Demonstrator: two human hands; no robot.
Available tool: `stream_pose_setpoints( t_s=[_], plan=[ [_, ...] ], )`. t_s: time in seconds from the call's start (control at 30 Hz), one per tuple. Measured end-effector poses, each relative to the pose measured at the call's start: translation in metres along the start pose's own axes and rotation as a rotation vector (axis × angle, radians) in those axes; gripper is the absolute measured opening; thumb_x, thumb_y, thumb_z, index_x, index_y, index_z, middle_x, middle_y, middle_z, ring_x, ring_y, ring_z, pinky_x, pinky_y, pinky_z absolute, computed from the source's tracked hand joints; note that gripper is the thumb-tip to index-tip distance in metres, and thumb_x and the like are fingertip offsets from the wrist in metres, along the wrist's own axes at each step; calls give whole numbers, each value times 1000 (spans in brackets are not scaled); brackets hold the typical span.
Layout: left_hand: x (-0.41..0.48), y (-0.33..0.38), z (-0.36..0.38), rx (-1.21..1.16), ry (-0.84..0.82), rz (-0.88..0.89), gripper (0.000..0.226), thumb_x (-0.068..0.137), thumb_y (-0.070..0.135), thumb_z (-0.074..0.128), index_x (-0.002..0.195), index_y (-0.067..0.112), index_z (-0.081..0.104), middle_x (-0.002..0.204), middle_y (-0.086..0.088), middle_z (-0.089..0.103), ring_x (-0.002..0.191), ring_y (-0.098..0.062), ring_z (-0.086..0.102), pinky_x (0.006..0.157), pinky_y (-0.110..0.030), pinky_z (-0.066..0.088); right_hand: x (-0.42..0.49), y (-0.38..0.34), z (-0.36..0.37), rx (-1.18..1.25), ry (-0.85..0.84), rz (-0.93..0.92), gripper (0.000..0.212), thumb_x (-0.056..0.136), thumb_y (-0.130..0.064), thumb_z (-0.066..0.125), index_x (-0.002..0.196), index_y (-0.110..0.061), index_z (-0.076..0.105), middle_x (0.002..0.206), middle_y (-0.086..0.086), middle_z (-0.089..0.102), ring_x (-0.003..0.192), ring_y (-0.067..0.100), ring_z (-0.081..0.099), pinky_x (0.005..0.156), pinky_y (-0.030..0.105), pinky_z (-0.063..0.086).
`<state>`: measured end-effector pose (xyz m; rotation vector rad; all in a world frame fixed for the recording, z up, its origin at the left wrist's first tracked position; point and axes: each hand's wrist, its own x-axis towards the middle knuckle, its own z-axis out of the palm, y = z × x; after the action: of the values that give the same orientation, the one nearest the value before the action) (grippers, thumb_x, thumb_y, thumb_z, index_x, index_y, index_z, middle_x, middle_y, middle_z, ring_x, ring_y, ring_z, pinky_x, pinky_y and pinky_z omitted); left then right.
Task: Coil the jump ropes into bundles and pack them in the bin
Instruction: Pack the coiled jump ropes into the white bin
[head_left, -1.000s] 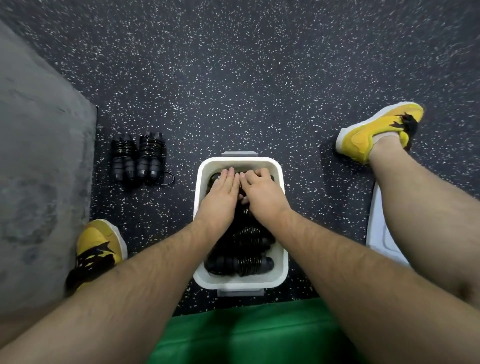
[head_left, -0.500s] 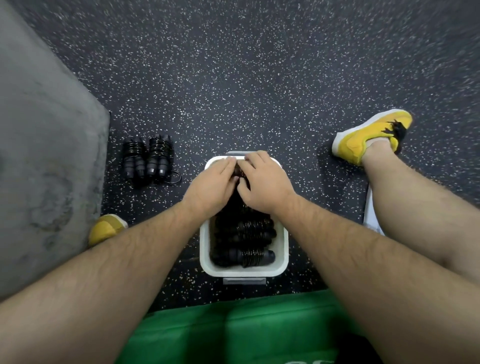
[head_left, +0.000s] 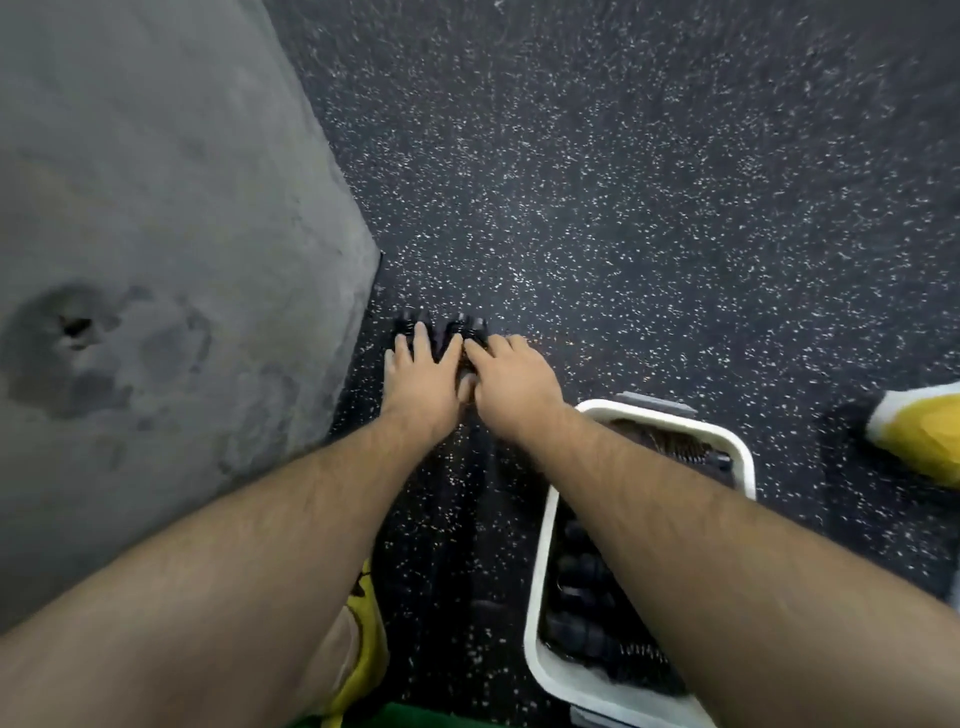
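Two coiled black jump rope bundles lie side by side on the speckled floor, just left of the white bin. My left hand rests on the left bundle with its fingers spread and fairly straight. My right hand covers the right bundle, its fingers bent down over it. Both hands hide most of the bundles. Several black coiled ropes fill the bin, and my right forearm crosses over it.
A grey concrete slab borders the floor on the left, its corner close to the bundles. Yellow shoes sit at lower centre and at the right edge. A green mat lies along the bottom.
Both hands left the bin and moved left onto the two bundles on the floor. My view has swung left, so the bin now sits at lower right.
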<state>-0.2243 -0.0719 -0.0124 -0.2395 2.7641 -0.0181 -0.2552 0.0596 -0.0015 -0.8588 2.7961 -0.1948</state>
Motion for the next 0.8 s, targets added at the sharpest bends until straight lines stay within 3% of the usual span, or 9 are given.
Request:
stream_pose_setpoints(
  t_s=[0.2, 0.33, 0.53, 0.63, 0.8],
  plan=[
    [46, -4, 27, -100, -240, -255, 78, 96, 65, 48, 159, 44, 7, 166, -19, -19, 152, -49, 1, 118, -66, 19, 30, -4, 38, 7, -147, 71, 71, 95, -26, 52, 158, -20, 19, 147, 10, 42, 131, 33, 41, 112, 41, 35],
    [54, -4, 36, -234, -217, -365, 77, 84, 67, 63, 150, 38, 34, 165, -19, -18, 142, -47, 28, 107, -52, 40, 29, -3, 44, 11, -172, 109, 75, 93, -25, 55, 157, -17, 17, 146, 12, 41, 132, 33, 41, 110, 40, 35],
    [11, 15, 47, -194, -220, -274, 75, 76, 66, 70, 136, 28, 48, 166, -17, -13, 139, -47, 28, 108, -53, 36, 2, -3, 28, 6, -216, 134, 79, 92, -35, 60, 156, -13, 19, 149, 15, 40, 134, 33, 41, 111, 41, 35],
    [-36, 27, 63, -147, -221, -221, 77, 73, 69, 70, 134, 27, 48, 165, -16, -14, 137, -47, 30, 106, -54, 37, -30, -8, 18, -17, -197, 102, 75, 92, -28, 58, 155, -11, 21, 143, 13, 45, 130, 31, 45, 107, 38, 37],
    [-97, 44, 81, -104, -280, -194, 80, 74, 69, 72, 135, 25, 46, 165, -17, -18, 142, -48, 24, 110, -59, 36, -86, -12, 14, -71, -157, 15, 67, 92, -32, 55, 151, -9, 30, 137, 13, 51, 125, 30, 47, 110, 38, 35]
  ],
)
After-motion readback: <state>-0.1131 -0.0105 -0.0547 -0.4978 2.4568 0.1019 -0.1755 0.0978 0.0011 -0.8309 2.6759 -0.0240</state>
